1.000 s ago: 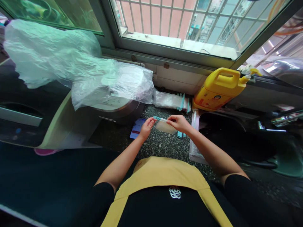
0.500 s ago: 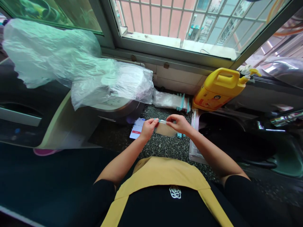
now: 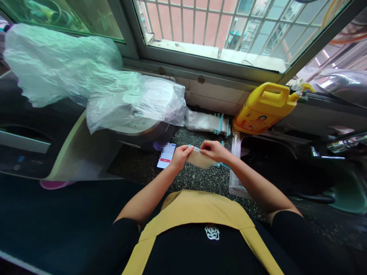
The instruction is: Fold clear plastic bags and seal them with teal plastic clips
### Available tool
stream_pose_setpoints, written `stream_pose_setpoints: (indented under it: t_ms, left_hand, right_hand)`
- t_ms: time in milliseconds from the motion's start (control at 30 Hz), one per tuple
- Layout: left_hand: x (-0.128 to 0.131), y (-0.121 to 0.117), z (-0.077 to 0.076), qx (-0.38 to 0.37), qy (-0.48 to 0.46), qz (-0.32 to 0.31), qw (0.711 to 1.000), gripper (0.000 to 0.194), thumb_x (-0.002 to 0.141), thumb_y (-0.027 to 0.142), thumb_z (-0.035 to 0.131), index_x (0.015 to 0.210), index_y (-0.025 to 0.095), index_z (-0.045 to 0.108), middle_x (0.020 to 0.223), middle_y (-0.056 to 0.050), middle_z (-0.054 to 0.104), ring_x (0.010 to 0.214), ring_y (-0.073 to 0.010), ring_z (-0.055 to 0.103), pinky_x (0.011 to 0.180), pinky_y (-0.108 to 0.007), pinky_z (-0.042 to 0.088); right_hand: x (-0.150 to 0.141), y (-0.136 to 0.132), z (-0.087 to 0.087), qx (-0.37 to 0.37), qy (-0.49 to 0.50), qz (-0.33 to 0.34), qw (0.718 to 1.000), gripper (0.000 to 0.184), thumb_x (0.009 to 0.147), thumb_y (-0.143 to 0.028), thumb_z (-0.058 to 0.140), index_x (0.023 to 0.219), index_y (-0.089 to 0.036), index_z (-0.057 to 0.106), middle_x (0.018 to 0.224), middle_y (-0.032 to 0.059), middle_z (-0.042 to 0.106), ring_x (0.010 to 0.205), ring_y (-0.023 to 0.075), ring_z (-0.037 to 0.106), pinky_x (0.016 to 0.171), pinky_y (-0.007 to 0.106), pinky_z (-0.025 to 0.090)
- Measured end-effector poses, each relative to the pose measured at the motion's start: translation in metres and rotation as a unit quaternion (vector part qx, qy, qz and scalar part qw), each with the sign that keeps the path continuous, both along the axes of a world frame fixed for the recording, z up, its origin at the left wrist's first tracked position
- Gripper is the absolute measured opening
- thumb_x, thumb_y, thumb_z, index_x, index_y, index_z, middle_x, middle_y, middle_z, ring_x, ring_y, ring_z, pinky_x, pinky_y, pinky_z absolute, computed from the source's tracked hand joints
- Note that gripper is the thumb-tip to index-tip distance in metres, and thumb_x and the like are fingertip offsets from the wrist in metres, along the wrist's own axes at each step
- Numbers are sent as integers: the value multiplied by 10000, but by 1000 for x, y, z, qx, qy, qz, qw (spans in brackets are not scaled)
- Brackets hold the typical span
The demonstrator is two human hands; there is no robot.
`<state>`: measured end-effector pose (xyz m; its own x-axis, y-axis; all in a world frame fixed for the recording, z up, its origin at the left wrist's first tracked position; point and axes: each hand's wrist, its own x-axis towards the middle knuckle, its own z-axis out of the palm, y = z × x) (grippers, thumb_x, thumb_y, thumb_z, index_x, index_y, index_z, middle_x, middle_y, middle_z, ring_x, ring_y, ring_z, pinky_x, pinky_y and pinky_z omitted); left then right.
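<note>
A small flat plastic bag [image 3: 200, 160], filled with something beige, hangs between my two hands above the speckled counter. My left hand [image 3: 181, 154] is closed on its upper left corner, thumb and fingers pinched together. Along the top edge, to the right, my right hand [image 3: 213, 149] grips the same bag in a pinch. A pale blue-white strip shows at the edge between the fingertips. Light blue clips [image 3: 225, 165] lie on the counter beside my right hand, partly covered by it. Left of my left hand lies a phone [image 3: 166, 156] with a lit screen.
Behind my hands lies a clear plastic pack [image 3: 203, 121] with blue clips [image 3: 221, 123] on it. A yellow jug [image 3: 262, 109] stands by the sink [image 3: 235, 183] at right. Plastic sheeting [image 3: 114, 95] drapes over an appliance [image 3: 140, 135] at left, below the window.
The bag has tilted, its lower right corner dropping slightly. My right hand has shifted a little left and down, and more of the blue clips shows around it.
</note>
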<state>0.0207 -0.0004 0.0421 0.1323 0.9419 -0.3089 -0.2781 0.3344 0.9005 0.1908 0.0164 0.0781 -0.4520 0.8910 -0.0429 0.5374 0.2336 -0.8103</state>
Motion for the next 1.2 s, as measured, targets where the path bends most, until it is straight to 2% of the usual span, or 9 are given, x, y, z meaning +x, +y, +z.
stream_pose_setpoints:
  t_ms: [333, 667, 833, 1000, 1067, 1200]
  left_hand:
    - [-1, -1, 4, 6, 11, -5, 1000, 476, 465, 543, 770, 466, 152, 498, 430, 63, 397, 439, -45, 298, 448, -205, 228]
    - [1, 1, 2, -11, -3, -3, 1000, 378, 407, 406, 830, 572, 136, 623, 548, 21, 595, 510, -76, 461, 533, -209, 354]
    - [-2, 4, 1, -9, -17, 34, 999, 391, 396, 404, 834, 548, 138, 590, 538, 36, 573, 506, -65, 450, 525, -197, 347]
    - [-8, 8, 3, -6, -15, 60, 998, 395, 379, 395, 836, 540, 144, 578, 532, 43, 566, 508, -64, 443, 530, -200, 342]
    - [-8, 9, 3, 0, -7, 56, 998, 385, 401, 395, 829, 543, 146, 572, 528, 44, 558, 507, -66, 442, 530, -203, 340]
    - [-6, 8, 3, 12, -2, 43, 999, 364, 451, 393, 816, 557, 144, 572, 531, 45, 551, 509, -68, 448, 538, -207, 349]
  right_hand:
    - [1, 2, -4, -56, 13, 18, 998, 70, 721, -191, 559, 657, -163, 557, 597, -32, 538, 570, 85, 451, 555, 213, 357]
    - [1, 3, -8, -47, 15, 5, 999, 64, 716, -182, 550, 658, -158, 564, 609, -27, 550, 567, 81, 446, 547, 205, 357]
    - [11, 0, -6, -97, 27, -4, 995, 166, 722, -305, 589, 743, -140, 604, 634, -16, 558, 568, 86, 452, 516, 206, 339]
    - [30, -7, -6, -116, -7, -8, 993, 151, 694, -286, 569, 621, -154, 561, 542, -52, 458, 517, 72, 390, 485, 207, 283]
    - [35, -9, -7, -128, 6, -6, 992, 149, 681, -297, 584, 667, -149, 593, 565, -44, 497, 535, 80, 425, 502, 210, 312]
    - [37, -8, -8, -145, 35, -4, 989, 266, 699, -381, 604, 767, -129, 652, 618, -14, 572, 551, 87, 464, 502, 212, 334]
